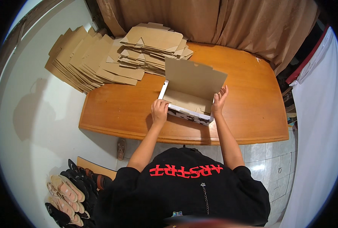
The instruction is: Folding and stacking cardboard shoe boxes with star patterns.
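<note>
A cardboard box (188,102) stands on the wooden table in front of me, its brown lid (193,78) raised at the back. Its inside is plain brown, while the outer front is white with a black pattern. At the front left corner, my left hand (159,111) has its fingers bent over the rim, gripping the wall. My right hand (220,101) rests against the box's right side, fingers stretched upward beside the lid's edge. I see nothing lying in the box.
Stacks of flat brown cardboard blanks (150,38) lie at the table's back left, with more leaning blanks (77,53) at its left end. Brown curtains (169,17) hang behind the wooden table (252,106). Several shoes (68,193) sit on the floor at lower left.
</note>
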A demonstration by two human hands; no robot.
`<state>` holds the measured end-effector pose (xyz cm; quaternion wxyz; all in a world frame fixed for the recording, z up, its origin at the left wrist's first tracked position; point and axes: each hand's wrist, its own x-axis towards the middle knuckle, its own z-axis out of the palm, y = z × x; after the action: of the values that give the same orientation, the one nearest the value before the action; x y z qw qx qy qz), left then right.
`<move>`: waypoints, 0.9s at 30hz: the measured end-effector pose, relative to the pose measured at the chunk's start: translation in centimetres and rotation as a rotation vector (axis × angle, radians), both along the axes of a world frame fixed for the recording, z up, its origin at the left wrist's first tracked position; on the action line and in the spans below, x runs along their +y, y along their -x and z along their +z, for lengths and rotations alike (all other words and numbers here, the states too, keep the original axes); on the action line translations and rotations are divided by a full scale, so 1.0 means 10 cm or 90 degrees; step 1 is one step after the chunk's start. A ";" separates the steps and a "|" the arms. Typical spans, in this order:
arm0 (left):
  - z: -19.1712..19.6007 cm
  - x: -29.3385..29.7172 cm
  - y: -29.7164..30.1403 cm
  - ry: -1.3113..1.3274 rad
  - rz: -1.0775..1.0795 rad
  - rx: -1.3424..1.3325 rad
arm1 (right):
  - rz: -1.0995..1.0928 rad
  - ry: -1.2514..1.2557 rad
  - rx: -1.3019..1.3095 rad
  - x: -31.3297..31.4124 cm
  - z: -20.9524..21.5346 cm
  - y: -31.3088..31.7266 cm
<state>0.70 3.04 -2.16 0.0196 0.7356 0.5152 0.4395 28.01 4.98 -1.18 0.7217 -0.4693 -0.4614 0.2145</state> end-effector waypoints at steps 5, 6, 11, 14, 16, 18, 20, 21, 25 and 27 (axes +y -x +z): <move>-0.14 -0.26 -0.17 -0.012 -0.094 0.046 | -0.001 -0.055 0.013 -0.16 -0.03 0.00; -0.17 -0.30 -0.18 -0.012 -0.095 0.046 | 0.017 -0.064 0.021 -0.20 -0.03 0.00; -0.14 -0.42 -0.19 0.025 -0.163 0.016 | 0.024 -0.024 -0.163 -0.47 0.10 -0.01; -0.23 -0.40 -0.16 0.030 -0.191 -0.005 | -0.029 0.034 -0.227 -0.67 0.20 0.13; -0.27 -0.39 -0.15 0.034 -0.207 -0.005 | -0.031 0.038 -0.207 -0.76 0.13 0.20; -0.29 -0.39 -0.17 0.037 -0.199 0.004 | -0.070 0.046 -0.280 -0.84 0.10 0.27; -0.33 -0.40 -0.16 0.041 -0.192 -0.012 | -0.081 0.056 -0.309 -0.89 0.09 0.32; -0.35 -0.40 -0.16 0.044 -0.184 -0.027 | -0.092 0.065 -0.339 -0.91 0.08 0.35; -0.37 -0.41 -0.20 0.041 -0.162 -0.037 | -0.125 0.112 -0.364 -0.95 0.04 0.42; -0.33 -0.43 -0.22 0.024 -0.107 -0.045 | -0.145 0.116 -0.371 -0.95 0.02 0.45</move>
<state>2.85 -1.29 -5.45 0.0884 0.7597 0.4586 0.4524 23.52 -4.53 -0.94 0.5337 -0.6222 -0.5720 0.0298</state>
